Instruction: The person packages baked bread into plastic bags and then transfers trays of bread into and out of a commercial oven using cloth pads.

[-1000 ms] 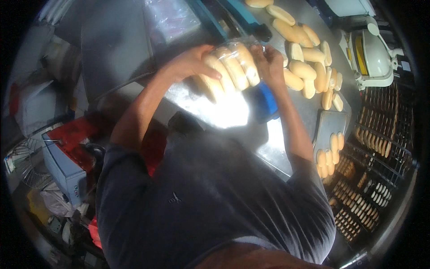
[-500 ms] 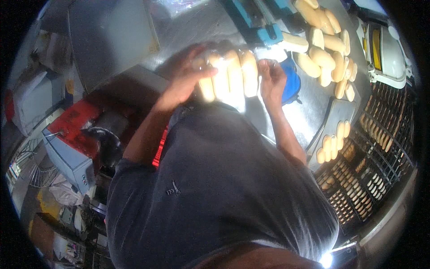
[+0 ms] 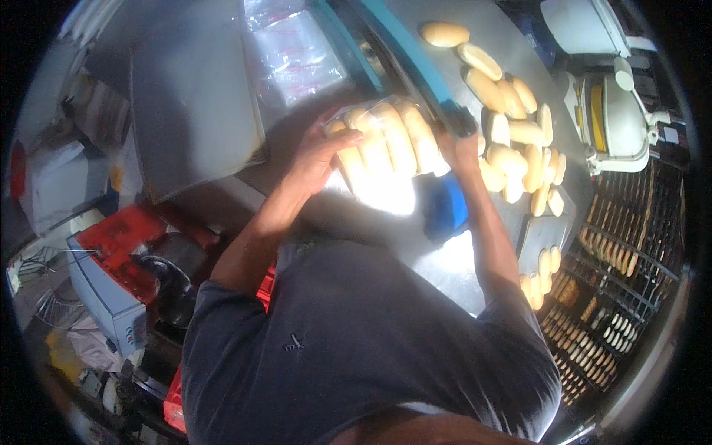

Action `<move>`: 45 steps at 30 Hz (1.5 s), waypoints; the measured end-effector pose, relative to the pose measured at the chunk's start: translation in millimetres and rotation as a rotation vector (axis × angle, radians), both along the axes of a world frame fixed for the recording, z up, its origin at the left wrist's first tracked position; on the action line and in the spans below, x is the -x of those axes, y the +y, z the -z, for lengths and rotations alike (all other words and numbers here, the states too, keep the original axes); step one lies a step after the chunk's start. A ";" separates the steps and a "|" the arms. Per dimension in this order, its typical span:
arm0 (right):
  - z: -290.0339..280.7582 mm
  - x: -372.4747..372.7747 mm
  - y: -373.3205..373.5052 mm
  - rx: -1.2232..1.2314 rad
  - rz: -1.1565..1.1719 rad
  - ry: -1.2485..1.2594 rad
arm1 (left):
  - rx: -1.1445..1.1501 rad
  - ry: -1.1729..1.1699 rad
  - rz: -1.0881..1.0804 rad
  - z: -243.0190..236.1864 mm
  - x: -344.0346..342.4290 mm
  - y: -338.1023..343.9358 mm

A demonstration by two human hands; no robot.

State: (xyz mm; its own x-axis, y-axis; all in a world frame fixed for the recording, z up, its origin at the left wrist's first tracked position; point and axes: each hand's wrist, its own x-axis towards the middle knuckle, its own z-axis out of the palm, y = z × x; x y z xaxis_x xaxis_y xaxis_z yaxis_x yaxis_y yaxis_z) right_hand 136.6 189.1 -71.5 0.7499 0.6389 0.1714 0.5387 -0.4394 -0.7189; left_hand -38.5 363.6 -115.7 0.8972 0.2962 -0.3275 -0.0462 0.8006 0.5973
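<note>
A clear plastic bag of long bread rolls is held over the metal table, several rolls side by side in it and a bright glare on its near part. My left hand grips the bag's left side, the thumb lying across the top. At the bag's right end is my right hand, closed, its fingers partly hidden beside the tip of a teal bar-shaped device, perhaps a bag sealer. What those fingers hold cannot be made out. A blue object lies on the table below the right hand.
Loose bread rolls are heaped right of the teal device. Flat clear bags lie beyond my left hand, beside a large grey panel. A white scale-like machine and black racks of rolls stand right. A red-and-grey machine is at left.
My hands have carried the bag outward, toward the teal device. My right hand has gone from the open table to the device's tip. The view has also shifted.
</note>
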 end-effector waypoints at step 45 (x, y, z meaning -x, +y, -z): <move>28.6 -73.8 114.4 -0.138 -0.015 0.628 | -2.173 0.148 0.454 -49.6 -230.7 77.5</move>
